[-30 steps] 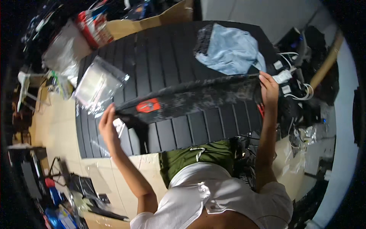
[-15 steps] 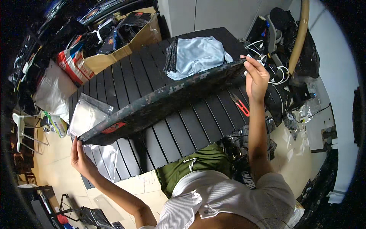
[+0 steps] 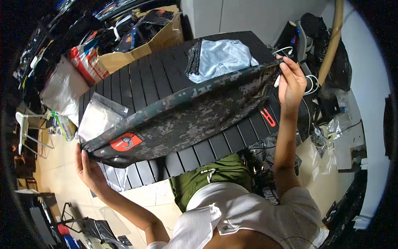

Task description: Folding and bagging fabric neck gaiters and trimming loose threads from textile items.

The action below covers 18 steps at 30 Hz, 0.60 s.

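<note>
A piece of digital-camouflage cloth (image 3: 195, 118) with a red printed patch (image 3: 126, 142) near its left end is stretched between my hands above the black slatted table (image 3: 143, 85). My left hand (image 3: 89, 172) pinches its left end, past the table's left side. At the far right, my right hand (image 3: 292, 86) pinches the other end, held farther from me. Below the cloth's right part lie red-handled thread snips (image 3: 268, 117), their blades hidden behind it. Just beyond its top edge rests a folded stack of pale blue cloth (image 3: 227, 60).
Clear plastic bags (image 3: 101, 118) lie on the table's left part. An open cardboard box (image 3: 141, 50) full of packaged items stands behind at the left. White cables (image 3: 311, 85) run beside the right hand, near a brown tube (image 3: 331, 45) and a black bag.
The cloth's front face has come into fuller view, with its lower edge spread and the red patch now plainly showing. My right hand sits slightly farther right in the picture. Both hands keep their pinch.
</note>
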Available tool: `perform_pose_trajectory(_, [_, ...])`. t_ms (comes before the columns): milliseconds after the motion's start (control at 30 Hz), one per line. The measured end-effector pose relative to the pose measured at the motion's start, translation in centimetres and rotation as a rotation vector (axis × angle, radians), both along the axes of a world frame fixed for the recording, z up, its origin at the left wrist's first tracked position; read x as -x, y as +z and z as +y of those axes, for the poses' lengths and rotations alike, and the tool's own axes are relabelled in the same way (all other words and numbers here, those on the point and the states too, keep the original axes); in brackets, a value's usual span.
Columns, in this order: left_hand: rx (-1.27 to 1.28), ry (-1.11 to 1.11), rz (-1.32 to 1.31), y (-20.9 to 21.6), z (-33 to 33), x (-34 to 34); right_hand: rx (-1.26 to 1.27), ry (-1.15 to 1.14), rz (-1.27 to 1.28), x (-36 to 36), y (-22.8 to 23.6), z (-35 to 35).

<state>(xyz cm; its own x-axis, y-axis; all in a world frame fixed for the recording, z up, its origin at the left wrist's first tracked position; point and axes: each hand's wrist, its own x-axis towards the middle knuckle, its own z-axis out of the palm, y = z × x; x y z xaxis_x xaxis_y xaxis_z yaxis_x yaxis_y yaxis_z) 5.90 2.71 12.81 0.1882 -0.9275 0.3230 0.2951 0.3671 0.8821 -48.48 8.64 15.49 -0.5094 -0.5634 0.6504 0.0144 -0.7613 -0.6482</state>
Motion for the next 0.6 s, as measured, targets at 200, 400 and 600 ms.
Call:
perform_pose_trajectory(200, [0.047, 0.399, -0.461, 1.8, 0.6, 3.6, -0.166, -0.253, 0.433, -0.3, 0.7, 0.5])
perform_pose_trajectory(400, [0.227, 0.416, -0.75, 2.2, 1.3, 1.1, -0.404, -0.388, 0.788, -0.7, 1.9, 0.9])
perform_pose_trajectory(600, [0.154, 0.252, -0.432, 3.7, 1.2, 1.1, -0.304, -0.019, 0.645, 0.8, 2.4, 1.1])
